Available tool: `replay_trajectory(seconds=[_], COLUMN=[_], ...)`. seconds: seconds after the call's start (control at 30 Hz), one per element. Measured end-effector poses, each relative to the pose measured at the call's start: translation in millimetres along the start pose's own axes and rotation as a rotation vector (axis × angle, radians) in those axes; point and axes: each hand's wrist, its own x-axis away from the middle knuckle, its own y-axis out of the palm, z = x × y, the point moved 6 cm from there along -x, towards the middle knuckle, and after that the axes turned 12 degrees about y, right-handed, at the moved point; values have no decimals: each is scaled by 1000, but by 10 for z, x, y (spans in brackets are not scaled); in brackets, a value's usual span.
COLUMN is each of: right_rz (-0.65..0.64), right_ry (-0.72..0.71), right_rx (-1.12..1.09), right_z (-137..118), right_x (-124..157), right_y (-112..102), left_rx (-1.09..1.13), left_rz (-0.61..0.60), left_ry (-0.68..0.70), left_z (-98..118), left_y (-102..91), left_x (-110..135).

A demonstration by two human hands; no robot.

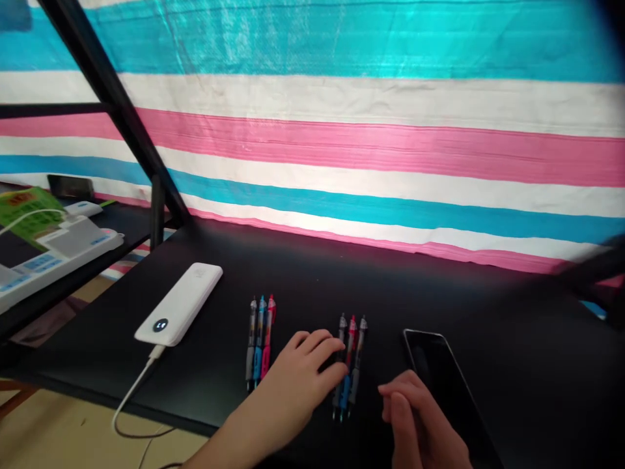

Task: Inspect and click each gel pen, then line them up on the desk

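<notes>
Near the front edge of the tabletop point(293, 273), my right hand point(420, 423) hovers loosely curled and empty beside the phone point(444, 384). My left hand point(303, 374) lies flat, fingers spread, touching three pens point(349, 365). Three more pens point(260, 342) lie just left. Farther toward the left edge sits a power bank point(183, 303) with its cable point(131, 391).
</notes>
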Motion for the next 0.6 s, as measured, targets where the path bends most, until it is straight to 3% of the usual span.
replay_trajectory(seconds=[0.13,0.4,0.6], right_rz=[25,-150,-412], right_ry=[85,129,-44], right_rx=[-6,47,162], right_z=[67,54,8], right_x=[-32,-130,-141], right_y=[-115,-12,142], left_rx=[-128,-207,-160], left_rz=[28,50,119], left_ry=[25,48,32], left_z=[-30,-54,30], left_y=[63,29,-222], left_x=[-35,28,86])
